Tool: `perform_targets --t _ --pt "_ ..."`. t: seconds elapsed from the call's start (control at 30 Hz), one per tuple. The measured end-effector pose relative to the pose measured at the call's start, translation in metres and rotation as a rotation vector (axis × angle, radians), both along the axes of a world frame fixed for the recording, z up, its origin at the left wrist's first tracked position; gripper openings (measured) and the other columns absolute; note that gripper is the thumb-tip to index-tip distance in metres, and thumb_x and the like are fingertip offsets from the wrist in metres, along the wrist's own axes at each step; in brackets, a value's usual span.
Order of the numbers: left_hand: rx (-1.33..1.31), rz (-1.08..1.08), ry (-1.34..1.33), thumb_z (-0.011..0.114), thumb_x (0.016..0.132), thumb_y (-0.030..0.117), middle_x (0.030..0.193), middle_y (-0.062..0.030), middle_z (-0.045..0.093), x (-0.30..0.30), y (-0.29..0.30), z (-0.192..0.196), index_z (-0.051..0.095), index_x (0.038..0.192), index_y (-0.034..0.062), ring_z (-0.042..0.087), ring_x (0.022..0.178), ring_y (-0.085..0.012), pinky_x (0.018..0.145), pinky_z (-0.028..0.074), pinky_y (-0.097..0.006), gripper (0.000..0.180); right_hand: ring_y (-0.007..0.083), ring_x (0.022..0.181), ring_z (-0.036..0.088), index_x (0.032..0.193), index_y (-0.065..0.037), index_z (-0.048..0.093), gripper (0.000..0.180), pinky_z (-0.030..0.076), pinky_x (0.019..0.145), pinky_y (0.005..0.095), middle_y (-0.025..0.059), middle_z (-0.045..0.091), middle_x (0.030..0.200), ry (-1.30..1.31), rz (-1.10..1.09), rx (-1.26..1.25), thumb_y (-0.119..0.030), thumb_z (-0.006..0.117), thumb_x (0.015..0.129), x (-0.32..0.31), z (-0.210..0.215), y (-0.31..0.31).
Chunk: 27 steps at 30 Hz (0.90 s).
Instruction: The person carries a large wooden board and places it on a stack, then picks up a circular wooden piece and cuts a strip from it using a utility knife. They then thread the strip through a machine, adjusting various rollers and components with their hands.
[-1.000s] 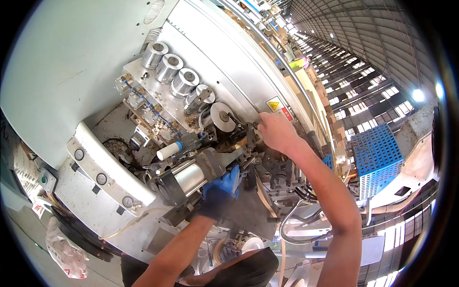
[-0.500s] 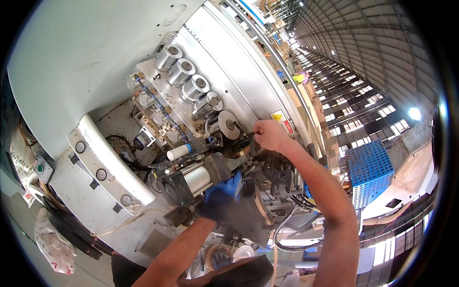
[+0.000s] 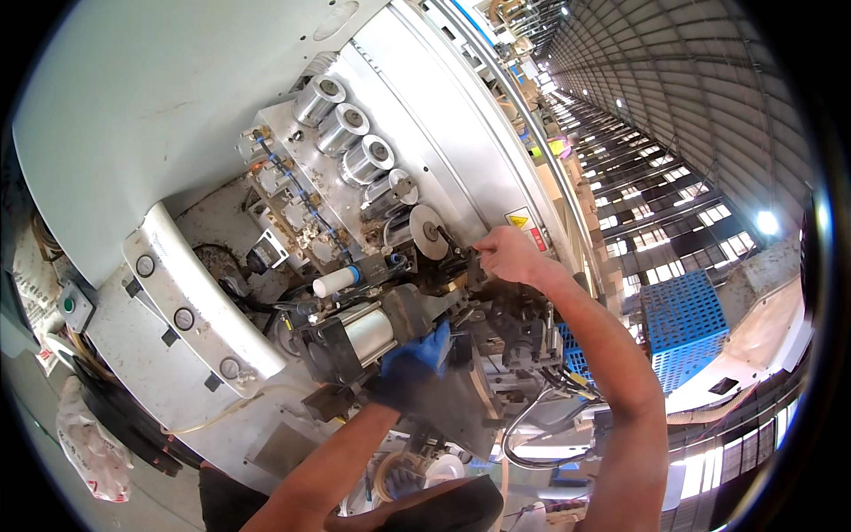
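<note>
My bare right hand (image 3: 512, 255) has its fingers pinched together beside a metal roller disc (image 3: 429, 232), at the top of a dark machine assembly. A thin black rod (image 3: 450, 239) lies close to the fingertips. What the pinch holds is too small to make out. My left hand (image 3: 415, 362), in a blue and dark glove, reaches under a black and silver cylinder (image 3: 365, 333). Its fingertips are partly hidden by the machine, and whether they grip anything does not show. Below this glove is a blurred dark plate (image 3: 456, 408).
Several silver rollers (image 3: 344, 129) stand in a row up the machine. A white-capped filter (image 3: 333, 282) sticks out near the cylinder. Pressure gauges (image 3: 183, 318) line a curved panel at left. Cables (image 3: 532, 426) loop below my right forearm; a blue perforated guard (image 3: 687, 324) stands right.
The machine sits slightly differently in view as the camera has shifted a little. Both hands stay at nearly the same spots on it.
</note>
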<state>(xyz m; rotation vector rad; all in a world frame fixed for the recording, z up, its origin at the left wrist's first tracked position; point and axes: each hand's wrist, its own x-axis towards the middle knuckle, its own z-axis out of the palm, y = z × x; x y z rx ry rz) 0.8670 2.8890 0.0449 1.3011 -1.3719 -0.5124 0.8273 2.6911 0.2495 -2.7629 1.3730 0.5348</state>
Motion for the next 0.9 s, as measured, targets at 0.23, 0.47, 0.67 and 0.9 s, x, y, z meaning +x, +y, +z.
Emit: perform_targets --t 0.23,0.47,0.67,0.9 --pt "0.012 0.015 -0.023 0.067 0.084 0.023 0.097 -0.0095 0.070 -0.003 -0.001 0.002 0.060 0.128 0.0114 0.067 0.071 -0.0281 0.062 0.056 -0.039 0.046 0.0402 0.084 0.066 0.111 -0.001 0.069 0.032 0.054 0.079 0.0423 0.0226 0.068 0.085 0.113 0.084 -0.075 -0.010 0.060 0.082 0.004 0.009 0.010" --pt "0.035 -0.002 -0.026 0.067 0.084 0.023 0.094 -0.0077 0.070 -0.008 0.004 0.011 0.060 0.129 0.0137 0.068 0.071 -0.0277 0.060 0.056 -0.038 0.046 0.0401 0.093 0.064 0.105 -0.001 0.068 0.022 0.053 0.083 0.0436 0.0191 0.066 0.107 -0.036 0.112 -0.293 -0.010 0.059 0.087 0.012 0.042 0.064" --pt "0.047 0.051 -0.055 0.067 0.083 0.021 0.089 -0.0086 0.069 0.012 -0.004 -0.005 0.060 0.129 0.0127 0.067 0.065 -0.0288 0.056 0.055 -0.040 0.047 0.0345 0.085 0.068 0.098 0.000 0.067 0.016 0.056 0.075 0.0390 0.0160 0.069 0.094 -0.375 0.234 -0.360 0.002 0.063 0.083 0.025 0.057 0.188" --pt "0.048 0.009 -0.023 0.068 0.082 0.021 0.094 -0.0082 0.070 -0.007 0.007 0.009 0.061 0.132 0.0137 0.067 0.065 -0.0290 0.055 0.054 -0.040 0.051 0.0389 0.084 0.069 0.106 -0.002 0.068 0.022 0.055 0.072 0.0447 0.0191 0.070 0.098 -0.210 -0.369 -0.331 -0.007 0.061 0.086 -0.135 -0.048 0.263"
